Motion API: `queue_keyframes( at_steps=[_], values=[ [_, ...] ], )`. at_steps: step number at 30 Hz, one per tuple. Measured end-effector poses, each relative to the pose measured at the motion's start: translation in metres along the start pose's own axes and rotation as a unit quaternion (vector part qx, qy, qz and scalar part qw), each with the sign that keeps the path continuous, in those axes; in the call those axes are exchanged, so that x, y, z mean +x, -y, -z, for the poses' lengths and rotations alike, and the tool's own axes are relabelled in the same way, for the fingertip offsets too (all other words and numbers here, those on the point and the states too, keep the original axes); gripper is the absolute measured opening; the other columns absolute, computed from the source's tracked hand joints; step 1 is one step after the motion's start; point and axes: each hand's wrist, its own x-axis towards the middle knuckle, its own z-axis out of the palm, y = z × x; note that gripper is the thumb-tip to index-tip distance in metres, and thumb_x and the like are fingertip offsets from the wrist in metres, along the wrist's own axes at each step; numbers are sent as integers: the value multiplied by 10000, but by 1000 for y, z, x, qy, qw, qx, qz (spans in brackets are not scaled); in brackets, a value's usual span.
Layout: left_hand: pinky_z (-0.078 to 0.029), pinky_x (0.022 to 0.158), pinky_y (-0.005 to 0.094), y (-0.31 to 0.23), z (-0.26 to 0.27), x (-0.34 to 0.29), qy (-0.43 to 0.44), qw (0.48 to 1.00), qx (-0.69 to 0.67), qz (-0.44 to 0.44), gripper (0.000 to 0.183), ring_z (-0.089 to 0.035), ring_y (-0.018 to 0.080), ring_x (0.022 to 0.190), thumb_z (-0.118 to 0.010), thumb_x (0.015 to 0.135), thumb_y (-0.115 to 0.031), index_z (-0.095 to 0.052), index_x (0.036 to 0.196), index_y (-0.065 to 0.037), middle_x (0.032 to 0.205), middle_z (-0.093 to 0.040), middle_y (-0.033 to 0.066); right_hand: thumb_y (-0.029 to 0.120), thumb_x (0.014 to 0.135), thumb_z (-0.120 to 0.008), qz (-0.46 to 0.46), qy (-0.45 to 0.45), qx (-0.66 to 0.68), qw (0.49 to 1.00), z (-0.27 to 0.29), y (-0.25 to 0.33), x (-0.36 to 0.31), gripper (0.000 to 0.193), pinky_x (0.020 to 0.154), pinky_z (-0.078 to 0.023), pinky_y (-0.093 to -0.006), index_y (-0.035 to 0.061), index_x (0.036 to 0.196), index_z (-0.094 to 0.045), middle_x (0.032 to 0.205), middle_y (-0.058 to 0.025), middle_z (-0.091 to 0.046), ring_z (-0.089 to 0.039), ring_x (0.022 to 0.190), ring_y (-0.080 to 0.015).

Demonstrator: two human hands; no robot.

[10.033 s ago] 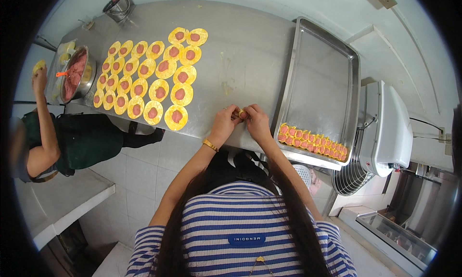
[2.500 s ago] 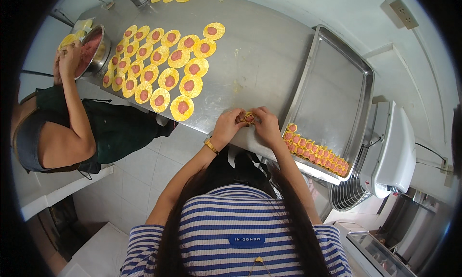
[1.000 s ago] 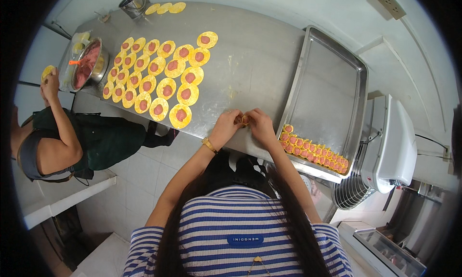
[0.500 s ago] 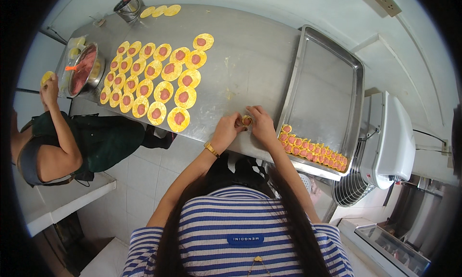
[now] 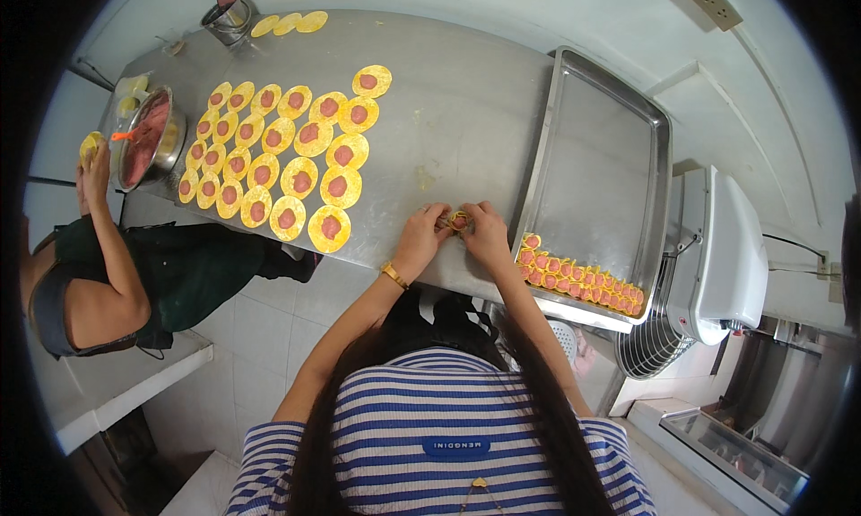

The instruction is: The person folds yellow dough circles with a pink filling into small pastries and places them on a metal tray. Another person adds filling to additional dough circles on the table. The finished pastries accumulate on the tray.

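Between my hands, over the front edge of the steel table (image 5: 466, 95), is a small open-topped dumpling (image 5: 458, 221) with a yellow wrapper gathered round pink filling. My left hand (image 5: 420, 237) pinches its left side, and my right hand (image 5: 485, 235) closes on its right side. Left of my hands lie rows of flat round yellow wrappers (image 5: 343, 187), each with a lump of pink filling. At my right, a large steel tray (image 5: 587, 148) holds several finished dumplings (image 5: 583, 281) packed along its near edge.
A co-worker (image 5: 99, 274) at the left holds a yellow wrapper (image 5: 91, 145) beside a steel bowl (image 5: 169, 148) of pink filling with an orange-handled tool. A metal pot (image 5: 228, 21) and three plain wrappers (image 5: 287, 23) sit at the far left. A white machine (image 5: 722, 256) stands right of the tray.
My fingers have shifted round the dumpling, with my right fingers drawn in closer to it. The whole view has moved slightly. The co-worker still holds a wrapper.
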Motion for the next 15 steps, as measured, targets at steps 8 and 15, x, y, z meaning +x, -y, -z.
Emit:
queue_keyframes(
  at_steps=[8, 15],
  values=[
    [-541, 717, 341, 0, 4, 3, 20, 990, -111, 87, 248, -686, 273, 799, -707, 765, -16, -607, 989, 20, 843, -683, 160, -59, 718, -557, 11, 24, 39, 999, -7, 10, 9, 237, 763, -481, -434, 5, 928, -645, 904, -151, -594, -593, 870, -372],
    [-532, 686, 332, 9, 12, 6, 57, 993, -53, 91, 312, -670, 254, 760, -756, 706, -23, -609, 981, -9, 829, -666, 134, -83, 687, -557, -34, 18, 71, 997, 8, 10, 5, 435, 808, -483, -427, 30, 1104, -610, 1048, -151, -588, -575, 979, -370]
  ],
)
